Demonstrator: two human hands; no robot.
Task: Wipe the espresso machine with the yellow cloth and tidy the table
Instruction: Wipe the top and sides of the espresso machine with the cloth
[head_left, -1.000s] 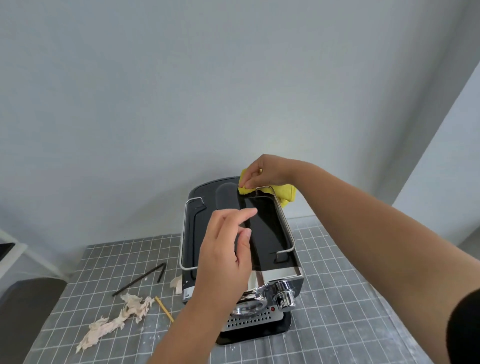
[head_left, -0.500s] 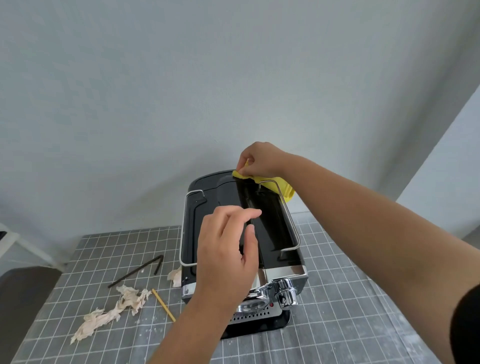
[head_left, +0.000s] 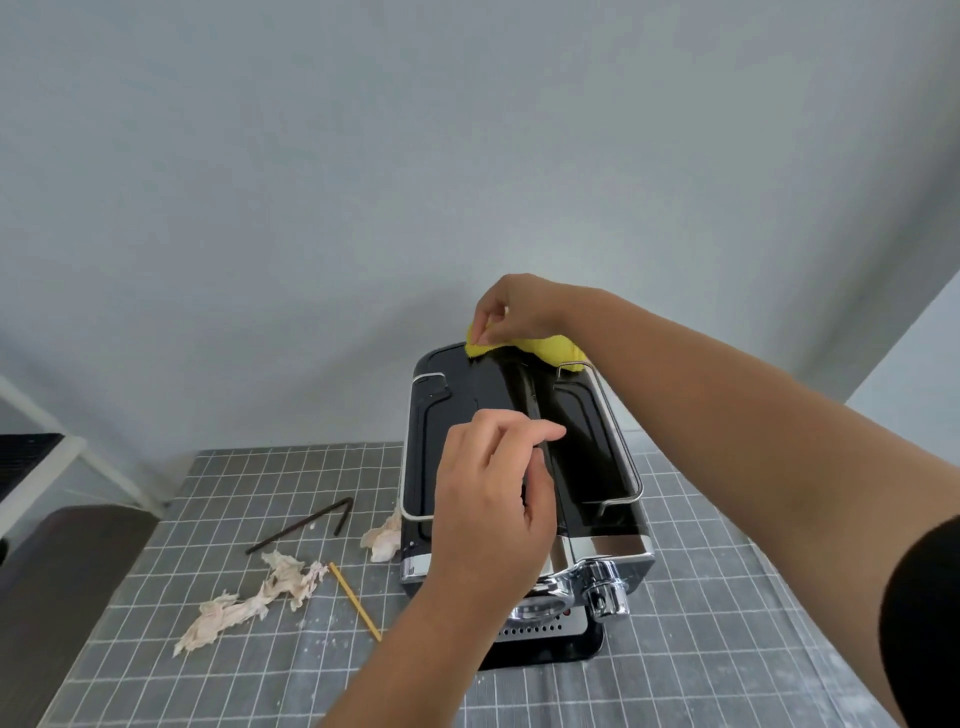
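Now at the back edge of the espresso machine, further back than a second ago: yellow cloth, pinched in right hand fingers. Left hand loosely curled, empty, above machine's top. Wiping nearly across; scraps left on worktop.

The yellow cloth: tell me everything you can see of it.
The yellow cloth looks soft and thick, like microfibre, bunched rather than spread flat. It lies on the far back edge of the espresso machine, on its glossy black top, with one end by the back end of the right chrome rail. The right hand pinches it from above in a fingertip grip and hides its middle part. No stain or label shows.
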